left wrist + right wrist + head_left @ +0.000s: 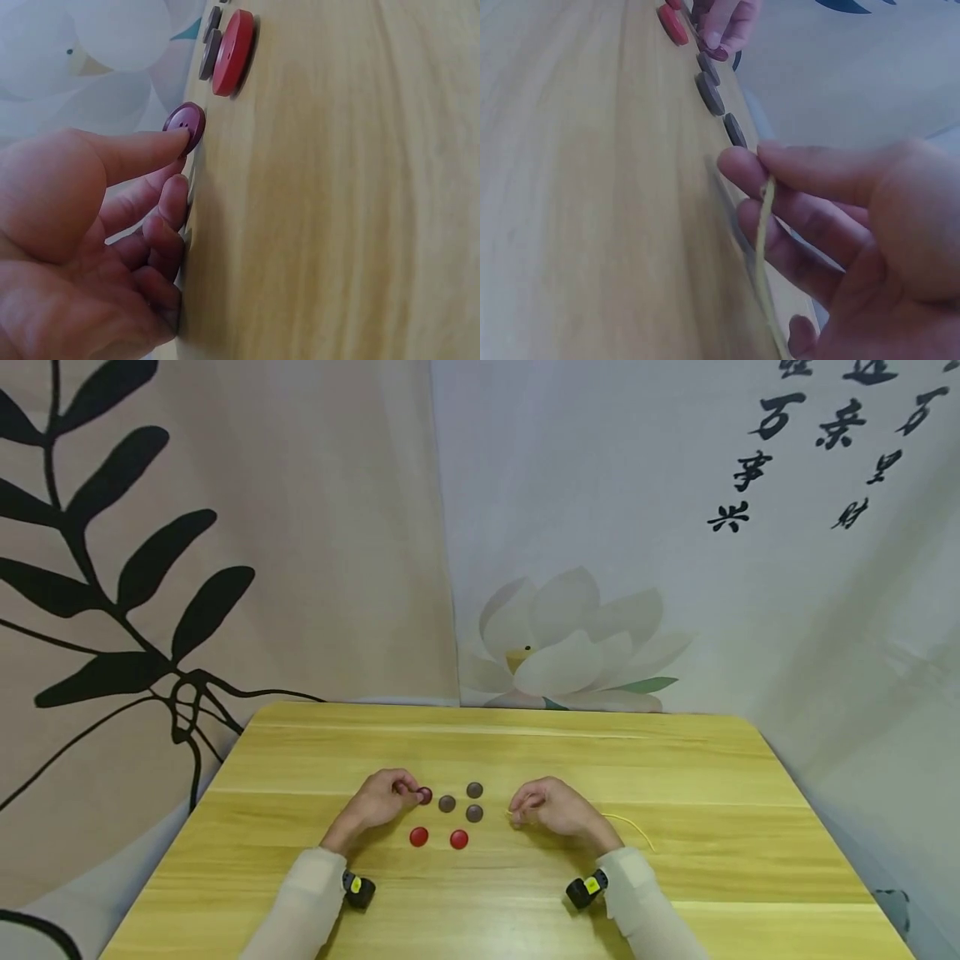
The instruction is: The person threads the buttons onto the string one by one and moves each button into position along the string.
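A dark purple button [425, 795] is pinched between thumb and fingers of the left hand [384, 797]; in the left wrist view the button [185, 126] is tilted, holes showing by the thumb tip. The right hand [557, 808] pinches a yellow cord [633, 823] near one end; in the right wrist view the cord [761, 255] hangs down from the thumb and fingertip. Between the hands lie three grey-brown buttons [475, 790], and nearer the front two red buttons [459, 839]. Most of the cord under the right hand is hidden in the head view.
The light wooden table [480, 902] carries all the buttons. Behind it hang curtains [337, 527] printed with dark leaves, a pale flower and written characters. Both wrists wear small black cameras [360, 890] close to the tabletop.
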A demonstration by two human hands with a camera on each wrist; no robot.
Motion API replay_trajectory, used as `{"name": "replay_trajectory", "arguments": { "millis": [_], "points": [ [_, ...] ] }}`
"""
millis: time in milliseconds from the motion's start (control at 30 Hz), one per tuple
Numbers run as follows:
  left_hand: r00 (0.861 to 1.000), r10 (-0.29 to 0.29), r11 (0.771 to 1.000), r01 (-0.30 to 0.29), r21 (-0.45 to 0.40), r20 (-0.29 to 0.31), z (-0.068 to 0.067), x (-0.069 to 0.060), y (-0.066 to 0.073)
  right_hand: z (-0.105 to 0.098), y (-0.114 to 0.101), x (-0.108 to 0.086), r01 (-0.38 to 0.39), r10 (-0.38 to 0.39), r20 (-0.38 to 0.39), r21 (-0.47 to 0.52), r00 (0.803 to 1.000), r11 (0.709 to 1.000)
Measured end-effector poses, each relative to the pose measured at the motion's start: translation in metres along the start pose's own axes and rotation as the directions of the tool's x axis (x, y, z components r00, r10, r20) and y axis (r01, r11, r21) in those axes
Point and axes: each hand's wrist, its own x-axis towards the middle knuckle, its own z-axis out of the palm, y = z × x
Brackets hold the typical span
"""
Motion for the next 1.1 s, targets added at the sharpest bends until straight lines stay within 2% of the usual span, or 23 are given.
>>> {"name": "replay_trajectory", "arguments": {
  "millis": [100, 367, 767, 933, 1100],
  "points": [
    [1.0, 0.008, 1.0, -0.008, -0.015, -0.015, 0.002, 0.0, -0.001, -0.001, 0.0, -0.002, -0.027, 0.027, -0.015, 0.003, 1.0, 1.0],
    [0.999, 0.021, 0.998, -0.024, -0.066, -0.038, 0.007, 0.003, -0.003, -0.009, -0.007, -0.007, -0.038, 0.036, -0.046, -0.047, 0.998, 0.998],
    [0.987, -0.076, 0.984, 0.051, -0.168, -0.142, 0.007, -0.002, 0.008, -0.011, -0.016, -0.011, 0.026, -0.047, -0.139, -0.148, 0.989, 0.989],
    [0.986, -0.068, 0.978, 0.036, -0.206, -0.151, 0.008, -0.006, 0.012, -0.008, -0.019, -0.013, 0.033, -0.06, -0.17, -0.158, 0.984, 0.987],
    [0.987, -0.031, 0.978, -0.003, -0.209, -0.16, 0.008, -0.008, 0.018, -0.007, -0.022, -0.014, 0.036, -0.067, -0.193, -0.164, 0.979, 0.986]
  ]
}}
